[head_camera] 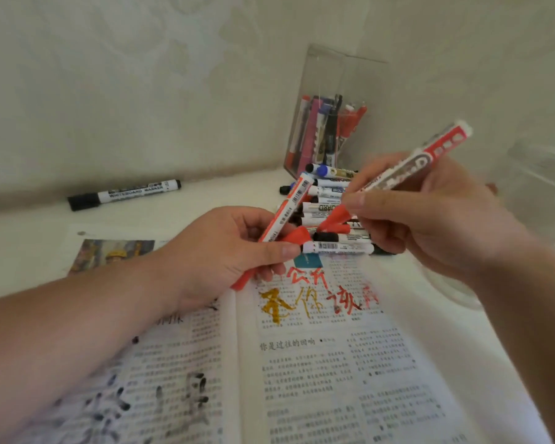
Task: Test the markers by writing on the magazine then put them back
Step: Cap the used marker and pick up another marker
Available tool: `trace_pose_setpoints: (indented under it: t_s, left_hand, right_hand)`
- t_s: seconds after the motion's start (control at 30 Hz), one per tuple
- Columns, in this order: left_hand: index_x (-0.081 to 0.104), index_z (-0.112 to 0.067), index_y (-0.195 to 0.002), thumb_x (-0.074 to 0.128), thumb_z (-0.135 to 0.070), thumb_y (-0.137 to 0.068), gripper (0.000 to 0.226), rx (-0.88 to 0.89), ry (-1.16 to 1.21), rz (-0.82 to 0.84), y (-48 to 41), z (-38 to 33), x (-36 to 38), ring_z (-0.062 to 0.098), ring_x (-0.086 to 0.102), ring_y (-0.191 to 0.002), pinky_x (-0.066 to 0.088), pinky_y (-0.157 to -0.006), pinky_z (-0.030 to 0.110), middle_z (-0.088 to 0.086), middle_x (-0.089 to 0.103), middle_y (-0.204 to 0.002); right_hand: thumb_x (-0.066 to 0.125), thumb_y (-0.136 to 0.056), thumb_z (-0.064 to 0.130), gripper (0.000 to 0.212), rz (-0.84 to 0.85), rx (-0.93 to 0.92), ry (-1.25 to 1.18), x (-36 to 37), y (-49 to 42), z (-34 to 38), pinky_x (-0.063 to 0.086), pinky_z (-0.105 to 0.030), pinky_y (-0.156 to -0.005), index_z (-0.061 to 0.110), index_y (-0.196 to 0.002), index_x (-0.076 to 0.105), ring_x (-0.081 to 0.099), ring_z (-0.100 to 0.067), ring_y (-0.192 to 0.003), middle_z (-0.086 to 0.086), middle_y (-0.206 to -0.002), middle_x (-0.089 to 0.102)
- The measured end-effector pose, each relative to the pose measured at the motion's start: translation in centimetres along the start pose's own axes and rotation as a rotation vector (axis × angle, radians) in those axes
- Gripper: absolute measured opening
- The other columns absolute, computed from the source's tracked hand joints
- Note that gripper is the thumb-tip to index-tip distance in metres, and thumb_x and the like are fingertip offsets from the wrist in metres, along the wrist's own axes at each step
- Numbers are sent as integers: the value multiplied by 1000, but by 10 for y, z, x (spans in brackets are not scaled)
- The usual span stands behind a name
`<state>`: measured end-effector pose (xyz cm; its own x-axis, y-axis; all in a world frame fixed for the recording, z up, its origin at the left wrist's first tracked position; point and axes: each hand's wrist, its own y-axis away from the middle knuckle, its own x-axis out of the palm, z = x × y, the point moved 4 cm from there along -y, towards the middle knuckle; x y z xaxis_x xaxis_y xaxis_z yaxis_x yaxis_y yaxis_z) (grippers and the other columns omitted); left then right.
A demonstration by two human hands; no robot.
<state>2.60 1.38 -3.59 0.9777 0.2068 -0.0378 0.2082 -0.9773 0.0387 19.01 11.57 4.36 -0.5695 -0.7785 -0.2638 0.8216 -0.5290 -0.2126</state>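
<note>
Red strokes are seen on the magazine (318,363), laid open on the tabletop (205,203) as the test sheet. One red marker (289,206) is clasped in the left grip (225,261), with what looks like a loose cap (297,236) pinched alongside. A second marker (410,161) is held in the right grip (430,216), its red end aimed at that cap, probably for capping. A pile (334,206) of others lies by the box (334,107).

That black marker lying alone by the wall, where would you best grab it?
Take the black marker by the middle of its white barrel, coming from above with fingers across its width. It lies flat on the table with nothing touching it, and the wall stands close behind, so the top and front are the free sides.
</note>
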Motion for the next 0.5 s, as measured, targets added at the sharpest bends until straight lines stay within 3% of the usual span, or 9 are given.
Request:
trace_pose_setpoints:
  t_s: [0.1, 0.23, 0.37, 0.5]
  left_hand:
    - [79, -20, -86, 80, -22, -70, 17, 16, 46, 5, 1, -1, -1, 15, 56, -54, 40, -45, 21, 10, 68, -66]
    - [78, -17, -90, 78, -23, -75, 17, 28, 51, 41, 0, 0, -2, 17, 56, -57, 39, -54, 31, 11, 67, -68]
    - [78, -14, -88, 75, -21, -78, 13, 51, 54, 79, -1, 0, -3, 17, 57, -57, 41, -57, 32, 10, 67, -66]
    - [77, -11, -86, 74, -22, -77, 15, 62, 27, 115, 0, -1, 0, 14, 53, -49, 40, -46, 20, 6, 64, -58]
  right_hand:
    - [76, -72, 13, 10, -18, -4, -31, 2, -21, -6, 24, -23, -43, 8, -71, 68, 33, -20, -46, -15, -53, 42]
    - [79, -72, 17, 16, 43, -8, -25, 12, -25, -34, 32, -22, -42, 8, -75, 67, 38, -22, -44, -12, -53, 46]
    - [88, -71, 39, 31, 76, -47, -60, 22, -20, -46, 40, -27, -44, 14, -79, 70, 46, -23, -47, -25, -62, 54]
    - [74, -83, 27, 19, 55, -71, -58, 25, -15, -51, 43, -29, -44, 9, -86, 76, 52, -26, -51, -34, -75, 63]
